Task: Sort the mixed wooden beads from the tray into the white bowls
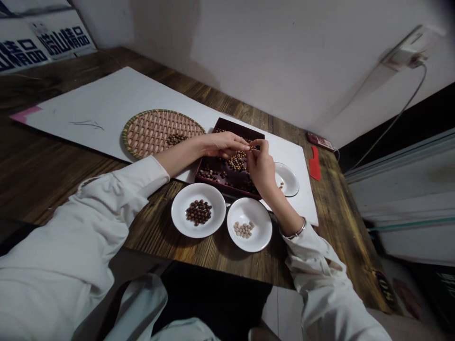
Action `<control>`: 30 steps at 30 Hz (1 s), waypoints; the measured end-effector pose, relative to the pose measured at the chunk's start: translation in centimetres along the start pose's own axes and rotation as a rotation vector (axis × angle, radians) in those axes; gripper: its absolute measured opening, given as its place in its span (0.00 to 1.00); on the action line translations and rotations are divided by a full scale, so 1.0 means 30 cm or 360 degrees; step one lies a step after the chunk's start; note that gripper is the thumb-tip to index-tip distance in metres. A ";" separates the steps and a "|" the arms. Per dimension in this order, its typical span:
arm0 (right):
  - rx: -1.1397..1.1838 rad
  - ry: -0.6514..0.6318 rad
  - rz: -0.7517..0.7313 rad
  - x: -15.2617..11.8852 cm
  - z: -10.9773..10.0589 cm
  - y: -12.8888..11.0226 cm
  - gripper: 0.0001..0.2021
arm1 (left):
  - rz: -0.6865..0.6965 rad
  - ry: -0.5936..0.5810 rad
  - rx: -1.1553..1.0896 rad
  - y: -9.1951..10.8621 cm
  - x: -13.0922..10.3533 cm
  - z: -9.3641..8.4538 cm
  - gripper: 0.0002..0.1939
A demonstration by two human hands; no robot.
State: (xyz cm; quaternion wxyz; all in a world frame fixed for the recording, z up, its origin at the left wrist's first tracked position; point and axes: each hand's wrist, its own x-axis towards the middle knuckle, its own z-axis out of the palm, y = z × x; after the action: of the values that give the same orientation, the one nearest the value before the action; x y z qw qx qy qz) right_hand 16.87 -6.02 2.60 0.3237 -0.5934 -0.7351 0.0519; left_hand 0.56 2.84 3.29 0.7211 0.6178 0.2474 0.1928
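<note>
Over a dark red box (232, 189) of mixed beads, my two hands meet at the fingertips. My left hand (225, 144) reaches in from the left with its fingers stretched out; whether anything lies in its palm is hidden. My right hand (261, 163) is pinched closed against the left fingertips, and whatever it pinches is too small to make out. Below them in the box lie yellowish-brown beads (237, 162) and several small clusters of darker and paler ones. Nearer to me stand a white bowl with dark brown beads (199, 212) and another with pale beads (244, 229).
A round woven tray (149, 130) with a bead pile (177, 138) lies left of the box on a white board (95, 106). Behind my right wrist is a third white dish (289, 180). A red scraper-like tool (314, 164) and a phone-like object (320, 140) lie right.
</note>
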 end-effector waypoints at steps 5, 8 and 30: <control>-0.0075 -0.0053 -0.0004 0.000 0.011 0.012 0.15 | 0.0027 0.0027 -0.0050 0.005 -0.004 -0.003 0.11; -0.0320 -0.0233 0.0028 -0.002 0.019 0.011 0.18 | 0.0031 0.0010 -0.0131 0.006 -0.005 -0.004 0.11; -0.0886 -0.0648 -0.0085 -0.005 0.018 -0.017 0.21 | 0.0381 0.0901 0.1566 -0.003 -0.001 0.069 0.06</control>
State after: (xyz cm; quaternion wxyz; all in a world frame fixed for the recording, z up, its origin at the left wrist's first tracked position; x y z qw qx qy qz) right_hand 16.18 -6.14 2.34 -0.0026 -0.6170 -0.7858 -0.0419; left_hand 1.78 1.16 3.44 0.2281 0.8283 0.4195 0.2931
